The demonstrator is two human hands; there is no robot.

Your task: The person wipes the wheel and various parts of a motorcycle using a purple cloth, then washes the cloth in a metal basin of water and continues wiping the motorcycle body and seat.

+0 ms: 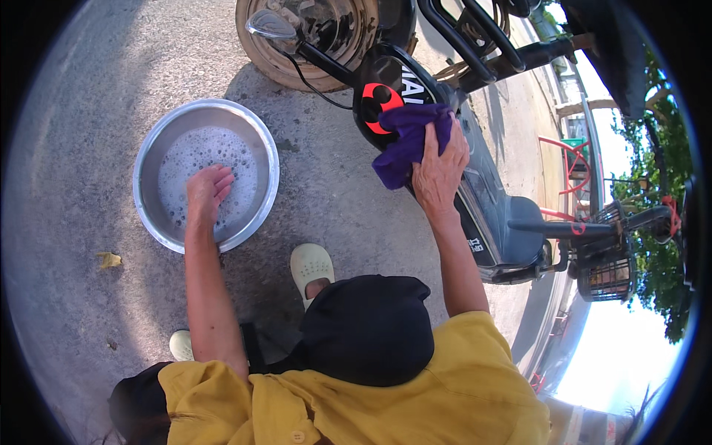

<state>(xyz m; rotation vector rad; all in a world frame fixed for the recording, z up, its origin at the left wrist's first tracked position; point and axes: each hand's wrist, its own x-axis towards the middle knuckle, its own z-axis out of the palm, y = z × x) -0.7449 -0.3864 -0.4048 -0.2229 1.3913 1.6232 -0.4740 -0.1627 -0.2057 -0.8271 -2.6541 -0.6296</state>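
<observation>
With its fingers loosely curled, my left hand (209, 189) hangs over a round metal basin (148, 210). Nothing is in its grasp. Inside the basin is whitish water with suds (183, 153); whether the fingertips touch it I cannot tell. My right hand (439, 169) holds a purple cloth (401, 147) against the glossy black side panel (384, 64) of an electric scooter. That panel bears a red emblem and white lettering, partly covered by the cloth.
The scooter's dusty rear wheel (245, 55) is at the top, near a turn signal light (271, 25). Its footboard (495, 192) and wire basket (606, 278) extend right. A dry leaf (109, 260) lies on the concrete ground (345, 214). Red metal railings (573, 167) stand beyond.
</observation>
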